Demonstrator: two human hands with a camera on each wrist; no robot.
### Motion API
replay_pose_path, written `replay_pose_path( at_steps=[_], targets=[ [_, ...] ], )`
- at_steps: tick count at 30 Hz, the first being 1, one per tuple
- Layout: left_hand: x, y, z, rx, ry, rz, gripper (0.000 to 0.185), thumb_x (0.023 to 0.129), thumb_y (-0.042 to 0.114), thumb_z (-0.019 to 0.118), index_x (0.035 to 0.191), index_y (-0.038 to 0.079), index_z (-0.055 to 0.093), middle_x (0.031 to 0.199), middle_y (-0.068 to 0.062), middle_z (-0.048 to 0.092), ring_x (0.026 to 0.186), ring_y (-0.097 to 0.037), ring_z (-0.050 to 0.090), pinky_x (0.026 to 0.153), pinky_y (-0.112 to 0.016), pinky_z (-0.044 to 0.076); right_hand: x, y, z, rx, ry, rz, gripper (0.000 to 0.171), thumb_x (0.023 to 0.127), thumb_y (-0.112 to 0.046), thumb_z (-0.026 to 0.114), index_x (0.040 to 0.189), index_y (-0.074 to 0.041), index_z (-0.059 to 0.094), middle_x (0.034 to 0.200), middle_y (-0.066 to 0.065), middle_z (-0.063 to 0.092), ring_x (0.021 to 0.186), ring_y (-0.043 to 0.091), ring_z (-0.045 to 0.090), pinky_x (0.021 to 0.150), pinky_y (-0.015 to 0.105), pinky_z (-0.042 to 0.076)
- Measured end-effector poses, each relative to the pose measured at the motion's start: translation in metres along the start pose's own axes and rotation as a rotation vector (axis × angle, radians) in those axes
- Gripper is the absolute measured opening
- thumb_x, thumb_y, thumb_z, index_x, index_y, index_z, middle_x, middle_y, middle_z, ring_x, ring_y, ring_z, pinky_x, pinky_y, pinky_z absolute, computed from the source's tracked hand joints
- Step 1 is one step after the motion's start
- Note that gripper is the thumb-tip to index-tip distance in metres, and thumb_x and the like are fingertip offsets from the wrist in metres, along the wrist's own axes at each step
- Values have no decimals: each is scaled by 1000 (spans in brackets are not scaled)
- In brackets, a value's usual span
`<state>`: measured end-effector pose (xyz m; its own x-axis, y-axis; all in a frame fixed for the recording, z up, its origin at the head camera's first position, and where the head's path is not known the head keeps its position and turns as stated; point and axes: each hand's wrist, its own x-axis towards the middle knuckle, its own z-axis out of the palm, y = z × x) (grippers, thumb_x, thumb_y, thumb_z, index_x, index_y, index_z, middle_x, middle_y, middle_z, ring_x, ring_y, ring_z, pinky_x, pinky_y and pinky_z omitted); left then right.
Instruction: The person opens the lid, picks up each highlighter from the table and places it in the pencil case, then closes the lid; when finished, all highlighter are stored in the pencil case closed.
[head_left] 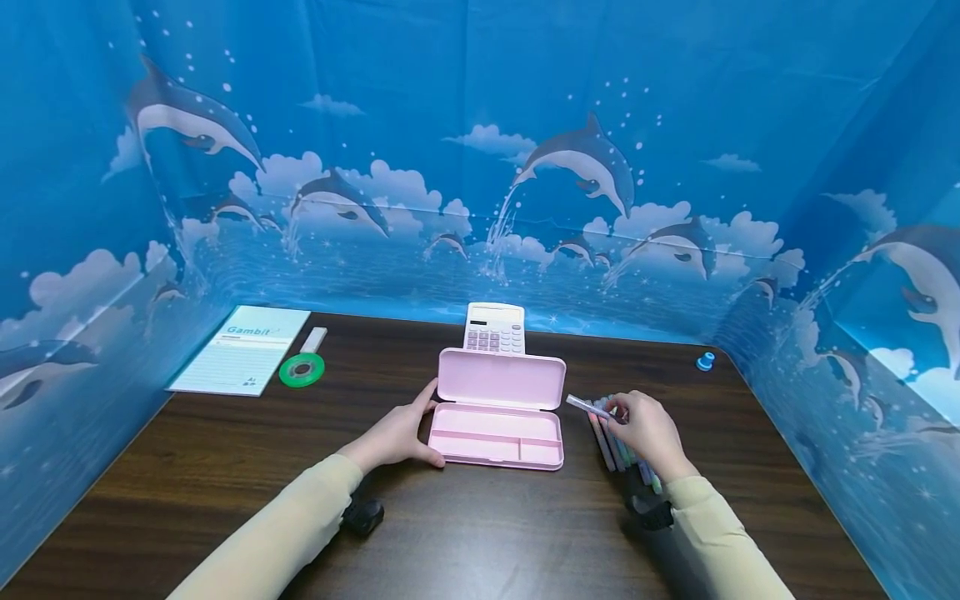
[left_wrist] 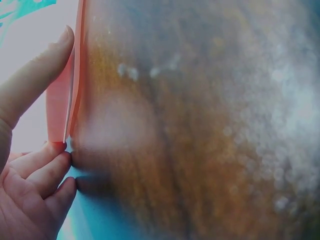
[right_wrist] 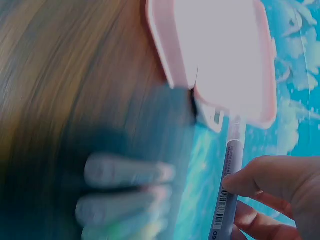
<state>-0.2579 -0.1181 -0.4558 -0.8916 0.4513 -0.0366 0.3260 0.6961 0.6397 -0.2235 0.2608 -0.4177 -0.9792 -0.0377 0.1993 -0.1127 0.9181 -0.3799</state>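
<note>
A pink pencil case lies with its lid raised at the back. Its tray has a long compartment behind two shorter ones, and nothing lies inside. My left hand grips the case's left end, thumb at the front corner and fingers farther back. In the left wrist view the thumb and fingertips meet the pink side. My right hand pinches a capped marker with a pale purple-grey barrel, raised over the other markers. Its cap end points left, toward the case. Part of the marker group is hidden under that hand.
A white calculator stands behind the lid. At the back left are a notepad, a green tape roll and a small white stick-like item. A small blue object sits back right, near the dolphin-print curtain.
</note>
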Motion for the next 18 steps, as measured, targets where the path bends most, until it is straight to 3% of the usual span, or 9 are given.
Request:
replay_pose_path(
  at_steps=[18],
  targets=[
    [1, 1, 0, 1, 9, -22, 131, 58, 42, 90, 153, 6, 7, 139, -16, 50, 127, -28, 47, 106, -47, 34, 17, -52, 40, 4, -37, -174, 12, 75, -9, 78, 85, -9, 72, 75, 0, 58, 69, 16, 51, 66, 33, 47]
  ],
)
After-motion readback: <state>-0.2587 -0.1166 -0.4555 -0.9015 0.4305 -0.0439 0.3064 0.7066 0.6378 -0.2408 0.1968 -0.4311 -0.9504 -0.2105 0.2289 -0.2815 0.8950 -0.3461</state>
